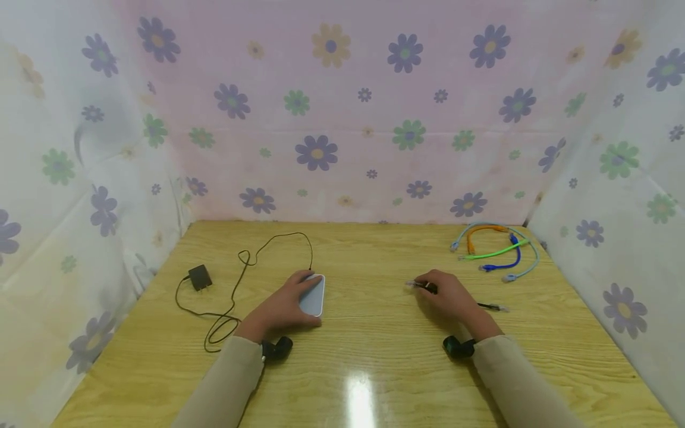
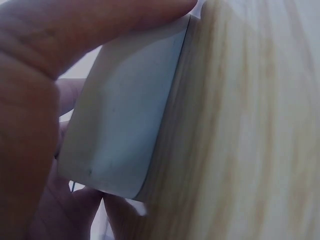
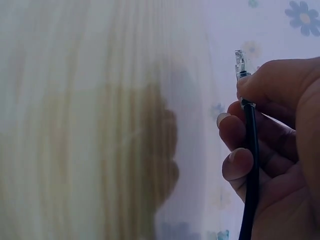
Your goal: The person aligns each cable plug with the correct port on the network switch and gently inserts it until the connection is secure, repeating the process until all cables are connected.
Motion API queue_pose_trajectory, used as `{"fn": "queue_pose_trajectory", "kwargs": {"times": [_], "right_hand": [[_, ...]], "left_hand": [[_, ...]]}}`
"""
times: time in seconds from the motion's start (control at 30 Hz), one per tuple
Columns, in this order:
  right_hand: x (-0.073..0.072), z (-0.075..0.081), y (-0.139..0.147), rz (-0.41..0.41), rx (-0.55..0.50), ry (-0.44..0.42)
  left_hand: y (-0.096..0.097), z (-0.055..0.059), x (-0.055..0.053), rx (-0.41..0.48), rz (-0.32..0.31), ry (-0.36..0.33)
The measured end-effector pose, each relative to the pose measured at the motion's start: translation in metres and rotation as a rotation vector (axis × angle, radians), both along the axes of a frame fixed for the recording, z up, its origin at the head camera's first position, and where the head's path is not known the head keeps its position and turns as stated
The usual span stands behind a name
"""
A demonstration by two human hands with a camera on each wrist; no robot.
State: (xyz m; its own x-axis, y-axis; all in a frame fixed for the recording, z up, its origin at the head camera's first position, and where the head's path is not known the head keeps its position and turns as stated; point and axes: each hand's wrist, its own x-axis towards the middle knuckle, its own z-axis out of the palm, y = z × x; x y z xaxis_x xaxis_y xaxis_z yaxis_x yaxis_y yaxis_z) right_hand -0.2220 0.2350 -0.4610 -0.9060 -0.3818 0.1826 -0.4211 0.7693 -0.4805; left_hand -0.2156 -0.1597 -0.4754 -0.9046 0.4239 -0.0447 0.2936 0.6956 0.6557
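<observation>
In the head view my left hand point(image 1: 286, 303) holds a small flat box with a white rim and grey top point(image 1: 313, 296) on the table, left of the middle. The left wrist view shows the thumb along one edge of the box point(image 2: 122, 115) and fingers at its opposite side. A thin black cord meets the box at its far end. To the right, my right hand point(image 1: 449, 297) pinches a short black Ethernet cable point(image 3: 251, 135) just behind its clear plug point(image 3: 240, 61). That plug points left in the head view, and the cable's other plug point(image 1: 500, 308) sticks out beside the wrist.
A black power adapter point(image 1: 200, 277) lies at the left, its black cord point(image 1: 233, 297) looped across the wooden table point(image 1: 369, 339). Several Ethernet cables in orange point(image 1: 471, 236), blue point(image 1: 516, 257), green point(image 1: 495, 254) and light blue point(image 1: 535, 261) lie at the back right. Flowered cloth point(image 1: 348, 107) surrounds the table.
</observation>
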Motion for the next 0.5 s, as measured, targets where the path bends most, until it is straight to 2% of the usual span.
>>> {"fn": "queue_pose_trajectory", "kwargs": {"times": [0.3,0.5], "right_hand": [[0.006,-0.001,-0.019,0.042,-0.072,-0.047],[0.009,-0.001,-0.033,0.068,-0.055,-0.045]], "left_hand": [[0.000,0.000,0.000,0.008,-0.002,0.002],[0.000,-0.001,0.000,0.022,0.007,-0.012]]}}
